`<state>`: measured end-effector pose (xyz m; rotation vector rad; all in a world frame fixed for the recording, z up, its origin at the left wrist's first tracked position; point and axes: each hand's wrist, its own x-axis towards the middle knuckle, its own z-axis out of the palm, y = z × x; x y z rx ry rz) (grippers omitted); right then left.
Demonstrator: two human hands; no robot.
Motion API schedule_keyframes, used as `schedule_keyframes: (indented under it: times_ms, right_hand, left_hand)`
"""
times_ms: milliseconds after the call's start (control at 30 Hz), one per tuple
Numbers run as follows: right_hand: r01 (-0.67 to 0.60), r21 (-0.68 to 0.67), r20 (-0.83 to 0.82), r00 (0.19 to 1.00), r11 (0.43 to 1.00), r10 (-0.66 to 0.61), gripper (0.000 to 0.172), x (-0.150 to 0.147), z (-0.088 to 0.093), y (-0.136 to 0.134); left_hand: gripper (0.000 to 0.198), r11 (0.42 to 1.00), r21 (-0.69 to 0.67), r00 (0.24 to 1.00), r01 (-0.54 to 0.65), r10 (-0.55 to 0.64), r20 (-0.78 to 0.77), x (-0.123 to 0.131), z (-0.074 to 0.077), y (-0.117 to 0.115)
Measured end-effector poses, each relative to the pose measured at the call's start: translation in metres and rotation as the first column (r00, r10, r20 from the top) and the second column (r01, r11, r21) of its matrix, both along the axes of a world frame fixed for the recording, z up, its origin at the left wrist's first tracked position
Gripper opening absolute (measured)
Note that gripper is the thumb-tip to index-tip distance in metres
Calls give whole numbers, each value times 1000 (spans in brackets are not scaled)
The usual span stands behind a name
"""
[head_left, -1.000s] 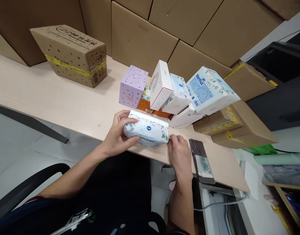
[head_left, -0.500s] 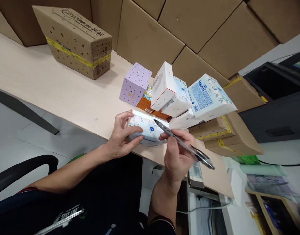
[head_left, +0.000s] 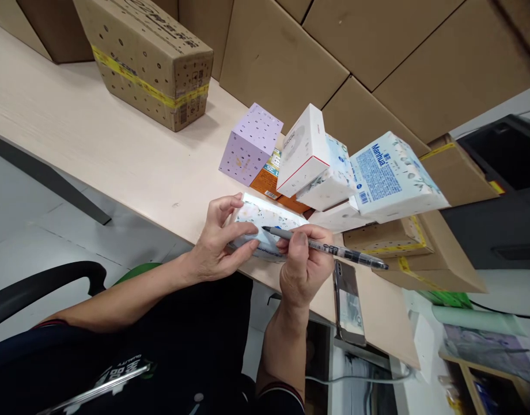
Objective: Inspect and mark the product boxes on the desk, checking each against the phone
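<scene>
A pale blue and white floral tissue pack (head_left: 269,218) lies at the table's front edge. My left hand (head_left: 222,239) grips its left end, thumb and fingers on its top and sides. A pen (head_left: 323,248) with a grey grip and clear barrel is pinched in my right hand (head_left: 306,262). Its dark tip points left over the pack's face, close to my left fingers; whether it touches the pack I cannot tell. My right fingers are at the pack's right end, hiding part of it.
Behind the pack stand a lilac box (head_left: 251,144), an orange box (head_left: 265,183), a white box (head_left: 303,151) and a larger Manhua tissue pack (head_left: 394,176). A phone (head_left: 349,302) lies at the right front. A taped carton (head_left: 152,69) sits far left; stacked cartons (head_left: 282,63) line the back.
The pen has swung to a flatter angle, and its tip has moved left across the pack. My right hand shifted slightly left. My left hand keeps its grip. The view has shifted, showing more phone.
</scene>
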<state>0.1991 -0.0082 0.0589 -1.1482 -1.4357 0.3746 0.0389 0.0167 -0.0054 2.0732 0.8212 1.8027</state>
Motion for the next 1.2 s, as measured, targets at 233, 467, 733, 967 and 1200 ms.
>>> schedule_keyframes:
  times_ms: [233,467,733,967,1200]
  right_hand:
    - [-18,34,15,1000,999,18,15,-1,-2,2]
    - [-30,46,35,999,998,28,14,-1,-1,2]
    - [-14,43,52,999,999,11,15,0,-1,2]
    - [-13,50,20,1000,999,12,17,-3,-1,1]
    - [380,275,-257,914,883,-313,10,15,-1,-9]
  left_hand:
    - [30,1000,5,1000,22,-22,18,0,1,0]
    - [29,1000,5,999,29,-29,31,1,0,0]
    - [29,1000,0,999,20,-20,32,1,-1,0]
    - [31,1000,0,999,12,-12,30,1,0,1]
    - [32,1000,-14,999,26,-26,26,1,0,1]
